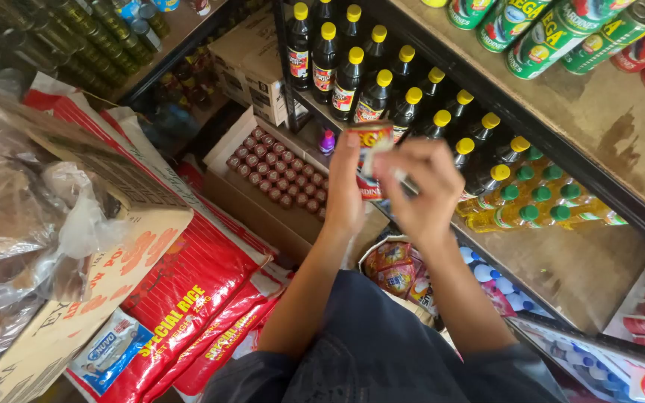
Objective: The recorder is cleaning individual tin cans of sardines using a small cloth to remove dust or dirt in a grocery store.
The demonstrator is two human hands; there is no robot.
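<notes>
Left hand (346, 186) is closed around one small red cylindrical metal can (372, 153), fingers wrapped up its left side with the can held upright in front of the shelving. Right hand (425, 186) is closed beside the can, fingertips (382, 160) touching its right face; a thin white item sits pinched between the fingers, too small to identify. Both forearms rise from dark blue sleeves (382, 351).

Directly beyond the hands, a black metal shelf rack (487, 97) carries dark glass bottles with yellow caps (352, 78); about eighteen caps are countable, in several diagonal rows. To the right of the right hand stand yellow-liquid plastic bottles with green caps (539, 201), about eight visible. Above and right of the hands, on a bare wooden shelf board (599, 112), lie about eight green and red cylindrical tins (554, 37) on their sides.

Left of the left hand, an open brown cardboard carton (248, 201) holds small red-topped cans (278, 168) packed in a grid, roughly thirty. One small purple-capped bottle (327, 142) stands just behind that carton. Below and left of the left forearm, three red and white woven rice sacks (188, 298) lie stacked flat. Below the hands, a clear plastic bag (397, 269) contains colourful foil packets.
</notes>
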